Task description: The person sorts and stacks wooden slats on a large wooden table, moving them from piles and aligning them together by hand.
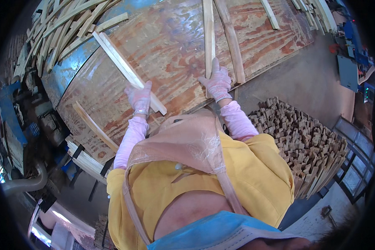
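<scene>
Both my hands wear pale knitted gloves. My left hand (139,99) is closed around a pair of pale wooden strips (117,57) lying side by side, slanting over the plywood tabletop (166,54); their near ends stick out past my thumb. To the right, my right hand (219,84) grips the near end of another wooden strip (209,35), the thumb on its left side and one finger stretched along it. Just right of that lies a browner strip (231,41), apart from my hand. A curved strip (95,127) rests left of my left forearm.
A heap of loose strips (66,31) covers the far left corner. More strips (316,14) lie far right, near a short single one (270,14). A dense bundle of upright sticks (300,146) stands beside me at right. Machinery (41,108) stands at left.
</scene>
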`<move>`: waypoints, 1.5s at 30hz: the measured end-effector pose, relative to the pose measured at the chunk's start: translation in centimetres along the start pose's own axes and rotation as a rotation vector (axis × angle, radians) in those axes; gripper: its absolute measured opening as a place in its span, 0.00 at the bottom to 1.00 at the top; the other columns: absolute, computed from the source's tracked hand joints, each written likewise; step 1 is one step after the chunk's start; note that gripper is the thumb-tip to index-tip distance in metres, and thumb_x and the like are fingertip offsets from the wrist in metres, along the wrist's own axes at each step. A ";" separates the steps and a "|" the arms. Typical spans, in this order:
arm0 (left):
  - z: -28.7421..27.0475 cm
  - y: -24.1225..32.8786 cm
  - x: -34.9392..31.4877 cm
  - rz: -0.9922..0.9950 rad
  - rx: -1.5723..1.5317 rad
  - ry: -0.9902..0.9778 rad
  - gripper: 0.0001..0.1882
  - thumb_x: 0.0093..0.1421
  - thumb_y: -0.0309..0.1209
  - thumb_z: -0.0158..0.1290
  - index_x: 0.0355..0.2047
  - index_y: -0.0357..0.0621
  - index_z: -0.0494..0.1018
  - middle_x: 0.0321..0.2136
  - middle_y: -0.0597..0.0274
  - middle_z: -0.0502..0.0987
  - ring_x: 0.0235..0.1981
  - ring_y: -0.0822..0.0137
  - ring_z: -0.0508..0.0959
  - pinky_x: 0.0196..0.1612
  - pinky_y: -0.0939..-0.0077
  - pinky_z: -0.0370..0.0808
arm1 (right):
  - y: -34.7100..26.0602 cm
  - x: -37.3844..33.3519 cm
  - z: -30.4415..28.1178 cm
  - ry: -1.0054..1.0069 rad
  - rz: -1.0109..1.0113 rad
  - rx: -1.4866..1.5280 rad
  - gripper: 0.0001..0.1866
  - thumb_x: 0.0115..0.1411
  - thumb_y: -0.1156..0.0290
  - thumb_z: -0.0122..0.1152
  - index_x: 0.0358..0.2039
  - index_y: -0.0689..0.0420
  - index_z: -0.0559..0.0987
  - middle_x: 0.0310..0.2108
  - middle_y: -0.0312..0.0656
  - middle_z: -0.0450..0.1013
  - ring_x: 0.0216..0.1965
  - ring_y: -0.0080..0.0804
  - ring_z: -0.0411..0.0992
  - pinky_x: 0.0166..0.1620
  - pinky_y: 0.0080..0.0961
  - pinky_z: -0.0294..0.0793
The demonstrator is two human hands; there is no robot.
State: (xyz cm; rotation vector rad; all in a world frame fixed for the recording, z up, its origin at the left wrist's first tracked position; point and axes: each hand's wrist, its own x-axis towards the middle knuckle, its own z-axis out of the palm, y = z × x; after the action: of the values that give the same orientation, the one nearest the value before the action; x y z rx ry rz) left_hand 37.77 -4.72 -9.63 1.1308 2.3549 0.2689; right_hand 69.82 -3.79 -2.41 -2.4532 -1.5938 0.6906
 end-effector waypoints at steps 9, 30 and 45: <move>-1.4 -3.7 0.4 0.183 -0.491 -0.119 0.45 0.56 0.44 0.69 0.69 0.39 0.64 0.57 0.46 0.71 0.44 0.54 0.79 0.49 0.59 0.78 | -1.5 -2.2 1.2 -0.591 -0.067 1.121 0.35 0.57 0.67 0.55 0.66 0.65 0.72 0.51 0.42 0.79 0.48 0.28 0.76 0.55 0.24 0.74; -4.2 -4.2 2.4 0.219 -0.381 -0.318 0.42 0.62 0.48 0.60 0.70 0.36 0.63 0.58 0.40 0.74 0.57 0.47 0.76 0.62 0.59 0.73 | -3.0 -0.3 8.7 -0.202 -0.172 0.802 0.26 0.72 0.62 0.54 0.67 0.55 0.73 0.55 0.47 0.80 0.51 0.34 0.78 0.57 0.30 0.74; -2.6 0.6 2.6 0.291 -0.399 -0.859 0.41 0.66 0.37 0.54 0.76 0.36 0.53 0.70 0.39 0.66 0.71 0.53 0.67 0.70 0.68 0.63 | -7.5 -3.3 5.6 -0.482 -0.362 0.277 0.26 0.69 0.62 0.48 0.64 0.58 0.75 0.60 0.57 0.74 0.64 0.51 0.70 0.66 0.38 0.67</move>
State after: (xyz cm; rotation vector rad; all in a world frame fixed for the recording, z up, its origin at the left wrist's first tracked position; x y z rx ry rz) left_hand 35.45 -2.27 -8.16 1.0902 1.3205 0.2668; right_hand 60.00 -4.28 -3.75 -1.8206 -1.8720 1.3956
